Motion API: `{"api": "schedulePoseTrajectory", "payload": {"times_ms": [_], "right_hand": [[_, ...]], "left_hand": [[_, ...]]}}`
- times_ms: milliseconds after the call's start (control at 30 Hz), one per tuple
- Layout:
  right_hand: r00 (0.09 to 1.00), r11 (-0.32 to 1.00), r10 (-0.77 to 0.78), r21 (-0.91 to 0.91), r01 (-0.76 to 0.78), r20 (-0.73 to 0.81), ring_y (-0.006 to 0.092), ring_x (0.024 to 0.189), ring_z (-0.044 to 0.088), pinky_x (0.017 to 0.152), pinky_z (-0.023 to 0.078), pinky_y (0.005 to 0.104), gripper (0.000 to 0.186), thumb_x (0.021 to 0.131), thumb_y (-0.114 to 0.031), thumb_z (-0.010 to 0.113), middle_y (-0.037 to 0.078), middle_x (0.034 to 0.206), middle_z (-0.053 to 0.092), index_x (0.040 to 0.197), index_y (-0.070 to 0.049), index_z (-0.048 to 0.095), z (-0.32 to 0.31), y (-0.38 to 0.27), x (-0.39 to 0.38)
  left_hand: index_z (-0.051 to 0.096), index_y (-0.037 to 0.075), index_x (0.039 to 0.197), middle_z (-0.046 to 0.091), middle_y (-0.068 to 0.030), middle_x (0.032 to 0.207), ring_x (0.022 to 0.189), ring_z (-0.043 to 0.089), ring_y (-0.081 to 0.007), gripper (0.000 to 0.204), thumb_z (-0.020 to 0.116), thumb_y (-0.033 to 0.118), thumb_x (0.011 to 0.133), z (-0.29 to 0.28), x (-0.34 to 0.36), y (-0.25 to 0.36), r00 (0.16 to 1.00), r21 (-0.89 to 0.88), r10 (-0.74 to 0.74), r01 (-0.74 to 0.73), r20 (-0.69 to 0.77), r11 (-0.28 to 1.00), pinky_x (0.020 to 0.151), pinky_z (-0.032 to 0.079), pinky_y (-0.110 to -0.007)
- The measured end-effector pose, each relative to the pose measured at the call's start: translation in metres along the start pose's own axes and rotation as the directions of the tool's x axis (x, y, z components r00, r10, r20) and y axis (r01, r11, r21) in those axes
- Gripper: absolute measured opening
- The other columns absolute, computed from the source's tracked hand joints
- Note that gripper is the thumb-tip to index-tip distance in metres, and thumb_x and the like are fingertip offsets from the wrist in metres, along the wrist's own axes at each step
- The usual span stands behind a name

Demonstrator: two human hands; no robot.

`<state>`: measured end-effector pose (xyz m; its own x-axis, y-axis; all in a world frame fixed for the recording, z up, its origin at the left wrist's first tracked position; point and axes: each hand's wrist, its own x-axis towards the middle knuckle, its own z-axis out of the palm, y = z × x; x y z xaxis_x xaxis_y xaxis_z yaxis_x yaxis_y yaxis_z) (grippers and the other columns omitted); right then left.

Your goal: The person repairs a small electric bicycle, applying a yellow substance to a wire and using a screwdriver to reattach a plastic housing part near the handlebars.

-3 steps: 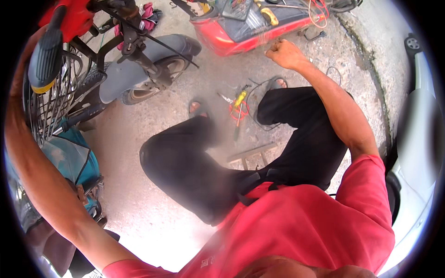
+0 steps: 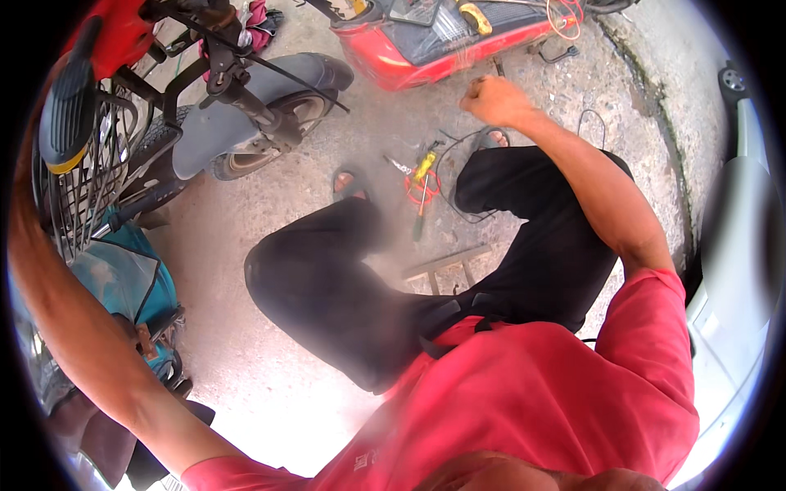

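Note:
My right hand (image 2: 495, 101) is closed with fingers curled, above the concrete just short of a red and dark motorbike body panel (image 2: 393, 61); whatever it may hold is hidden. My left arm (image 2: 90, 344) reaches up along the left rim. Its hand is mostly hidden behind a black ribbed rubber piece (image 2: 70, 106) with a yellow edge, beside a red part (image 2: 127, 37) of a motorbike. A wire basket (image 2: 70, 188) and a wheel under a grey fender (image 2: 217, 135) are near that arm. Between my feet lie a yellow-handled tool (image 2: 426, 166) and a green-handled screwdriver (image 2: 419, 225).
Tools lie on the panel, among them a yellow-handled one (image 2: 475, 18). A black cable (image 2: 446, 184) curls by my right foot. A low wooden stool (image 2: 446, 263) shows between my legs. Teal bags (image 2: 135, 270) are at left; a pale car (image 2: 729, 295) stands at right.
My right hand has drawn slightly nearer to me and to the left, away from the red panel. The view has shifted a little. My left arm stays up at the left.

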<state>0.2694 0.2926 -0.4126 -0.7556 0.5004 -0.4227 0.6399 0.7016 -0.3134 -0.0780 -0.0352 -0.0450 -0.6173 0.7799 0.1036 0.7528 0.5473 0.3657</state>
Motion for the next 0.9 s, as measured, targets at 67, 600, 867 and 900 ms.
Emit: {"api": "schedulePoseTrajectory", "payload": {"times_ms": [67, 600, 867, 900], "right_hand": [[0.988, 0.992, -0.034, -0.116, 0.052, 0.151, 0.0382, 0.105, 0.070, 0.092, 0.055, 0.0482, 0.040, 0.088, -0.043, 0.065, 0.020, 0.111, 0.073, 0.104, -0.009, 0.078, 0.026, -0.019, -0.009], [0.916, 0.996, -0.043, -0.049, 0.068, 0.400, 0.0356, 0.096, 0.075, 0.083, 0.060, 0.0478, 0.031, 0.086, -0.028, 0.066, 0.018, 0.100, 0.076, 0.102, -0.004, 0.077, 0.293, -0.013, -0.029], [0.745, 0.904, 0.277, 0.098, -0.416, 0.607, 0.0329, 0.109, 0.072, 0.089, 0.059, 0.0451, 0.047, 0.091, -0.048, 0.068, 0.016, 0.115, 0.075, 0.108, -0.005, 0.077, 0.373, -0.045, -0.083], [0.750, 0.893, 0.315, 0.085, -0.441, 0.582, 0.0327, 0.111, 0.072, 0.090, 0.058, 0.0449, 0.050, 0.091, -0.051, 0.068, 0.016, 0.117, 0.075, 0.110, -0.006, 0.077, 0.368, -0.047, -0.084]], "left_hand": [[0.051, 0.000, 0.144, 0.073, -0.0122, 0.113, 0.094, 0.071, -0.0164, 0.075, 0.079, 0.017, 0.077, 0.000, -0.017, -0.005, 0.999, -0.012, -0.023, 0.023, -0.045, 1.000, 0.085, 0.056, -0.030], [0.053, -0.002, 0.141, 0.073, -0.0122, 0.112, 0.094, 0.072, -0.0172, 0.072, 0.080, 0.016, 0.076, -0.006, -0.151, -0.028, 0.922, -0.025, -0.281, 0.285, -0.267, 0.958, 0.085, 0.057, -0.031], [0.054, -0.002, 0.139, 0.073, -0.0122, 0.112, 0.094, 0.072, -0.0176, 0.071, 0.080, 0.015, 0.075, 0.002, -0.143, -0.034, 0.906, -0.020, -0.339, 0.345, -0.255, 0.938, 0.085, 0.057, -0.032], [0.054, -0.003, 0.139, 0.073, -0.0123, 0.112, 0.094, 0.072, -0.0176, 0.071, 0.080, 0.015, 0.075, 0.003, -0.143, -0.035, 0.905, -0.028, -0.343, 0.348, -0.252, 0.937, 0.085, 0.057, -0.032]]}}
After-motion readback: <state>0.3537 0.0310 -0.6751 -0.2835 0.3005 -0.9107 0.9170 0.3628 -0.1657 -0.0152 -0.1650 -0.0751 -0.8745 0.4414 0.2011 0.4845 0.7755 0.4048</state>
